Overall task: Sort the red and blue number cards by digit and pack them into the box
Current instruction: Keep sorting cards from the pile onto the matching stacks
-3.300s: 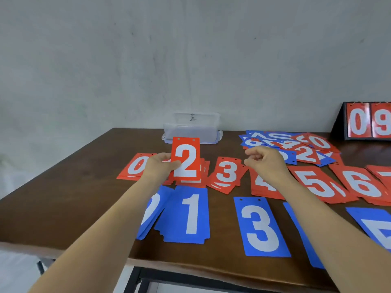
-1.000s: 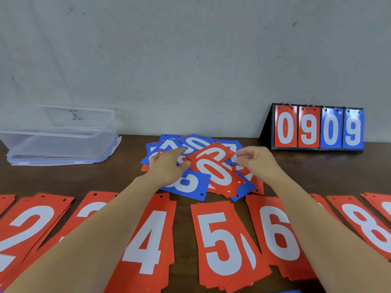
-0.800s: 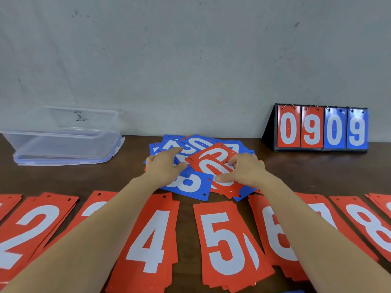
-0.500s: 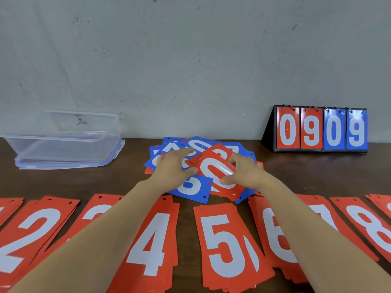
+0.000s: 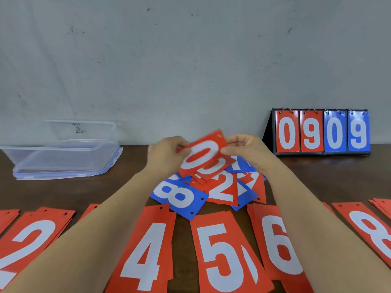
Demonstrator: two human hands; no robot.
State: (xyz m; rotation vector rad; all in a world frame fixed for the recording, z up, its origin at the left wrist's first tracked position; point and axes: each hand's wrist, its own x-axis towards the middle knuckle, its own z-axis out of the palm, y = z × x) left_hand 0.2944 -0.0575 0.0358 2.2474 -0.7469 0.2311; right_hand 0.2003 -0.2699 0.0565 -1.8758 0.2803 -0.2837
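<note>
Both hands hold red 0 cards [image 5: 201,157] lifted above the mixed pile [image 5: 222,189] at the table's back middle. My left hand [image 5: 167,155] grips their left edge and my right hand [image 5: 245,151] pinches the top right corner. A second red 0 shows just beneath the top one. A blue 8 card [image 5: 179,195] and a red 2 card [image 5: 224,187] lie uppermost in the pile. The clear plastic box [image 5: 63,161] stands at the back left, with nothing visible inside it.
Sorted red stacks lie in a row along the near edge: 2 [image 5: 27,242], 4 [image 5: 148,252], 5 [image 5: 226,254], 6 [image 5: 277,244], 8 [image 5: 372,231]. A flip scoreboard [image 5: 321,132] reading 0909 stands at the back right against the wall.
Both hands took hold of red 0 cards in the pile and raised them off it, uncovering the red 2. Before that, I looked away from the left end, where my left hand held a red 2.
</note>
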